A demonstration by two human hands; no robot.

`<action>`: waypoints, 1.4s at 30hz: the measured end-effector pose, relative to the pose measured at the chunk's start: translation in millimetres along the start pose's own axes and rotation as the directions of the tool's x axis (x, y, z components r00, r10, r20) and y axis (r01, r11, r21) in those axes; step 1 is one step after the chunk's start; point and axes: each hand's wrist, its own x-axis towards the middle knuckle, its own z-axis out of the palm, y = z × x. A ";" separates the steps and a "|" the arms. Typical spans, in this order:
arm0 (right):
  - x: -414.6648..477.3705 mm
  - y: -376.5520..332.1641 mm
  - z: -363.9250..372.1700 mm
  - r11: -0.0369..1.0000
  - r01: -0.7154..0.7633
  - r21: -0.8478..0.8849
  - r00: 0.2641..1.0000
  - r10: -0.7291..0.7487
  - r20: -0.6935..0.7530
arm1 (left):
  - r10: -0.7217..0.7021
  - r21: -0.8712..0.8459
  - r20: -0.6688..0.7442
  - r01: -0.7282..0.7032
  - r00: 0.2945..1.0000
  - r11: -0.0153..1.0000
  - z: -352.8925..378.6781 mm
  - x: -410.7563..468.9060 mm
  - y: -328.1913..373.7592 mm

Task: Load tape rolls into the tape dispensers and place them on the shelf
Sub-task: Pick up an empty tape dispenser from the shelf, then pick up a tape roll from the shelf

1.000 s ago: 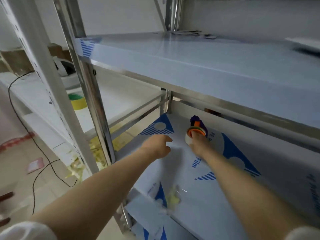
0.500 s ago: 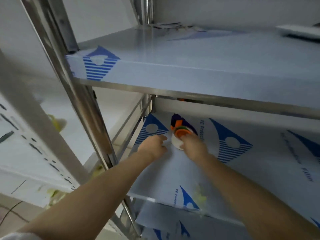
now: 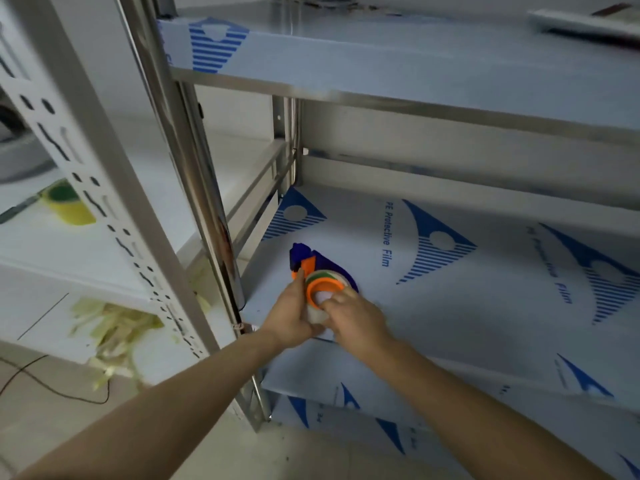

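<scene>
**Fingers (image 3: 300, 282) Curled on a Loaded Dispenser at the Shelf's Front Left Corner**

Head view. Left hand (image 3: 291, 320) wrapped round the near left side of the tape dispenser (image 3: 327, 266), one digit reaching up beside the orange hub; a closed grip, palm against the body. Right hand (image 3: 355, 322) meeting it from the right, fingertips bent down onto the tape roll (image 3: 317, 315), pinching its pale rim just below the hub. Hands touching or very nearly so beneath the roll.

Roll seated on the hub, a green band showing at its core, the dispenser's blue body pointing away toward the back. Located at the front left corner of the middle shelf (image 3: 467, 306), over film printed with blue triangles; resting there or slightly lifted, cannot tell.

Just to the left, a shiny steel post (image 3: 204, 188). Overhead, the upper shelf (image 3: 415, 71) under the same film. Further left, a white slotted upright (image 3: 79, 140), and behind it a yellow tape roll (image 3: 71, 209) with a green core on a white rack. Lower down, pale yellow scraps (image 3: 114, 327). On the floor, a thin black cable (image 3: 55, 393).
</scene>
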 end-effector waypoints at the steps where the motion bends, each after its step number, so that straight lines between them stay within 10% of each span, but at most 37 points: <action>1: -4.9 -2.2 2.2 1.000 0.014 -0.012 1.000 -0.014 -0.013 | 0.012 0.015 -0.027 -0.012 1.000 1.000 2.5 -4.2 0.0; 5: -19.3 0.5 -2.0 0.975 0.077 0.211 0.988 -0.046 -0.148 | 0.131 0.092 -0.163 -0.117 0.978 0.989 8.5 -13.2 -6.8; 8: -12.5 12.9 -12.6 0.886 -0.018 0.464 0.915 0.202 -0.350 | 0.143 0.074 -0.151 -0.133 0.978 0.988 11.0 -7.3 -6.6; 13: 8.4 35.7 -11.5 0.705 -0.264 0.658 0.941 0.337 0.016 | 0.040 0.092 -0.135 -0.028 0.990 0.995 18.9 0.7 -1.4; 18: 9.1 34.1 -8.1 0.611 -0.269 0.745 0.928 0.370 0.031 | 0.066 0.048 -0.189 -0.058 0.980 0.997 20.4 3.3 0.4; 42: 16.7 33.9 -2.9 0.664 -0.375 0.646 0.854 0.518 -0.036 | 0.114 -0.154 -0.264 -0.159 0.958 0.975 -13.1 -15.1 4.3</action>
